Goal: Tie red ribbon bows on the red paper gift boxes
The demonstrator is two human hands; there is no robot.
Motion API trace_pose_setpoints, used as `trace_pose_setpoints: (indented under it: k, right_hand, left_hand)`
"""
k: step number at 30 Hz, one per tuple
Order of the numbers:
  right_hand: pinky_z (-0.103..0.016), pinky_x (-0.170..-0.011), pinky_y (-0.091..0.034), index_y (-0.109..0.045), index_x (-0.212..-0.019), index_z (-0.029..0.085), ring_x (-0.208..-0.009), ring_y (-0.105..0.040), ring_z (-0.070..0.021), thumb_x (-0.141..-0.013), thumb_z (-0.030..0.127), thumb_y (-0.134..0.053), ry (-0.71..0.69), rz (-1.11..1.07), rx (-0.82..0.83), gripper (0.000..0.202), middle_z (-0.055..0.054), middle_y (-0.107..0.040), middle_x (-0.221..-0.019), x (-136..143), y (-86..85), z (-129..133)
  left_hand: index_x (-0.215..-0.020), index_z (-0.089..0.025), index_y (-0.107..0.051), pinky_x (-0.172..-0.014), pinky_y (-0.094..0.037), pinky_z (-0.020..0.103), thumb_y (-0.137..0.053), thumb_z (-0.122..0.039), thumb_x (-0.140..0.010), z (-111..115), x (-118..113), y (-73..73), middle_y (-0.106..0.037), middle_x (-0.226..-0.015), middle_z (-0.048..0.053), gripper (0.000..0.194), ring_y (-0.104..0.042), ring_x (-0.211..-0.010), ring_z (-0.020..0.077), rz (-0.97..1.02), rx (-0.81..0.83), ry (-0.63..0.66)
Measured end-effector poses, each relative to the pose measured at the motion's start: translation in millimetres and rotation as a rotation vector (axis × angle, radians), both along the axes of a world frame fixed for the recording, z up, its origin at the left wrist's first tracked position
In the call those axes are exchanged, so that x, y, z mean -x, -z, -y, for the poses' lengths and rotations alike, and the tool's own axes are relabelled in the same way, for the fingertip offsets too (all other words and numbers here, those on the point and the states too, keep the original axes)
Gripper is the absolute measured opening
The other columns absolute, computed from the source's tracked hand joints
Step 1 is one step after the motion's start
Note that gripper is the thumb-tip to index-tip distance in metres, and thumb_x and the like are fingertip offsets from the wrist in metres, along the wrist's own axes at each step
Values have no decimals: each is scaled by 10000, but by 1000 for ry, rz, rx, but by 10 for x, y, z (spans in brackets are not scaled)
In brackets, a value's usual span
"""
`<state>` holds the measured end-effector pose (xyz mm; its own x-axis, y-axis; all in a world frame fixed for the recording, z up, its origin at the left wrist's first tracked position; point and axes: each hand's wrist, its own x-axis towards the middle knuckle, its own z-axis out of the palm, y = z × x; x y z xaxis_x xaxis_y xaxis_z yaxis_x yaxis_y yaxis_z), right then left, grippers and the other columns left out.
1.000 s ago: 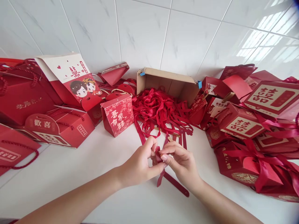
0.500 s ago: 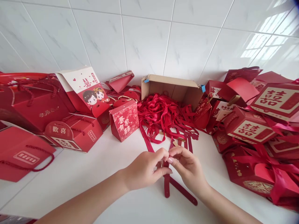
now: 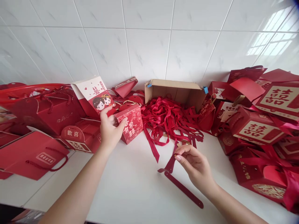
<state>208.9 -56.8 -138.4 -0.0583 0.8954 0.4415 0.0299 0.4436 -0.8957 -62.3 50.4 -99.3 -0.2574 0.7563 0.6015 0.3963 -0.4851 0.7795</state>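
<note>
Pinching a tiny piece (image 3: 176,154), the right hand (image 3: 196,164) curls; the left hand (image 3: 111,130) spreads wide at a floral box (image 3: 135,125)

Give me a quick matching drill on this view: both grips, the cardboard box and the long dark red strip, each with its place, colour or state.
1. left grip
2. right grip
3. cardboard box
4. long dark red strip

A. lying on the white table
B. pinched together at the tips
C. brown, before the tiled wall
D. spread, thumb over the small red box

Pairs: 1-D, 2-B, 3-C, 4-A
</note>
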Motion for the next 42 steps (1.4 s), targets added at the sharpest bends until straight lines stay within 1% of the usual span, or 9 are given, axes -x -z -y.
trace_pose_setpoints:
  k: [5,11,15,17,21,28,36,39,42]
  right_hand:
    - [-268,-656,-499,-614,-858,250,-735,-593,-143,-882,216,-628,14,27,-73,44,-10,-630,-783,3,-36,17]
    - [-342,-705,-483,-612,-916,263,-749,-589,-176,-877,123,-607,108,171,-392,146,-13,-638,-770,-61,-165,68]
    - [-402,-764,-470,-660,-825,244,-886,-561,-222,-857,199,-647,343,335,-531,56,-61,-585,-918,-82,-232,78]
    - [-454,-845,-465,-670,-781,229,-1045,-530,-266,-859,251,-648,390,365,-513,84,-91,-542,-1090,-70,-236,73]
    - [-551,-961,-418,-671,-788,229,-1152,-497,-302,-865,248,-641,362,391,-472,84,-102,-500,-1233,-27,-205,56]
    - [-542,-956,-434,-670,-837,237,-1131,-503,-292,-846,169,-653,409,404,-538,70,-85,-531,-1195,-7,-201,49]
    - [-518,-952,-427,-611,-906,248,-1080,-532,-261,-787,80,-677,451,335,-695,217,-67,-559,-1121,-17,-186,16]
    - [-481,-906,-490,-508,-1089,237,-1081,-580,-256,-790,158,-699,344,159,-539,364,-96,-577,-1135,5,-132,5]
    - [-352,-705,-549,-501,-986,215,-807,-647,-192,-821,192,-666,268,114,-367,234,-39,-637,-870,39,-125,21]
  left_hand:
    - [-1362,-195,-400,-882,-542,337,-687,-248,-783,229,-309,-24,-698,-1044,90,649,-686,-954,201,57,-38,231]
    - [-990,-186,-633,-620,-547,251,-660,-360,-830,556,-658,7,-695,-868,46,238,-663,-694,158,43,302,534]
    - [-889,-185,-621,-820,-535,291,-634,-337,-861,683,-788,24,-653,-1140,95,155,-639,-1034,219,25,275,638]
    - [-892,-190,-601,-911,-508,315,-606,-316,-888,739,-823,32,-622,-1239,99,126,-597,-1145,231,33,271,684]
    - [-952,-208,-568,-836,-541,284,-551,-305,-931,823,-860,61,-698,-1046,52,101,-673,-970,176,63,314,760]
    - [-953,-205,-581,-786,-536,183,-552,-243,-935,883,-914,75,-704,-979,13,51,-679,-899,109,41,255,773]
    - [-953,-205,-539,-826,-537,252,-515,-185,-946,890,-886,99,-684,-997,47,32,-656,-989,158,22,189,896]
    - [-986,-212,-514,-810,-539,279,-470,-162,-955,911,-899,110,-647,-1000,57,73,-644,-982,165,-9,122,965]
    - [-1082,-240,-429,-754,-548,282,-601,-193,-881,947,-966,168,-576,-1062,56,269,-643,-915,160,-57,83,955]
